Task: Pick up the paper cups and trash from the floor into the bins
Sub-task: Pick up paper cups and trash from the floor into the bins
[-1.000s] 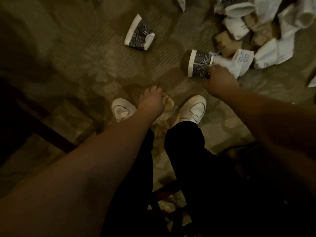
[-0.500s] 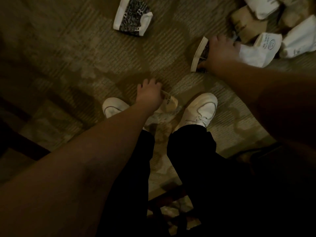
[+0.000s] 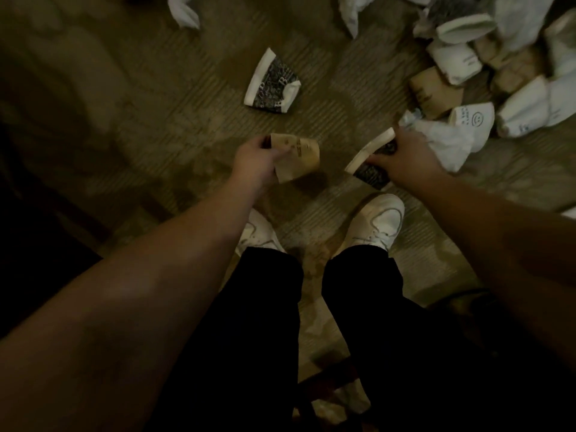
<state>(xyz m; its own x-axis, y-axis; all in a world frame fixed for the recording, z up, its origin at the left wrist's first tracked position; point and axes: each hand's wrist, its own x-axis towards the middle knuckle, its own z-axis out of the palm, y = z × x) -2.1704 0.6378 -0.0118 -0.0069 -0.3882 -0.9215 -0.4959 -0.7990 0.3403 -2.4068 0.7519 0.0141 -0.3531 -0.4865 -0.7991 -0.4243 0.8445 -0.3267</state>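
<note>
Both hands have come up from the carpet since a moment ago, and each one now carries a cup. I take the person's right shoe (image 3: 375, 222) as my landmark, the white one pointing up the floor.

Far to the left of the shoe, the carpet (image 3: 131, 120) lies bare and open, with a dark edge of furniture low on that side; I cannot tell what it is. Nearer, up and to the left of the shoe, the left hand (image 3: 254, 159) grips a flattened brown cup (image 3: 296, 157), its fingers curled round one end. Further up from there, well apart from the shoe, a black-and-white printed cup (image 3: 271, 87) lies on its side on the carpet, not yet picked up.

Just above the shoe, the right hand (image 3: 402, 154) is closed round a second printed cup (image 3: 369, 165), white rim turned to the left. Touching this hand on its far side lies a crumpled white paper (image 3: 448, 141), and up and to the right of the shoe is a heap of white and brown cups (image 3: 467, 88).

I think the risk is a weak hold: the brown cup is crushed and held by one end only, so it may slip if the arm swings. The right hand may also drag the white paper along. No bin is visible, so I cannot say how far the cups must travel. Free room for moving is on the left side; the right side is crowded.
</note>
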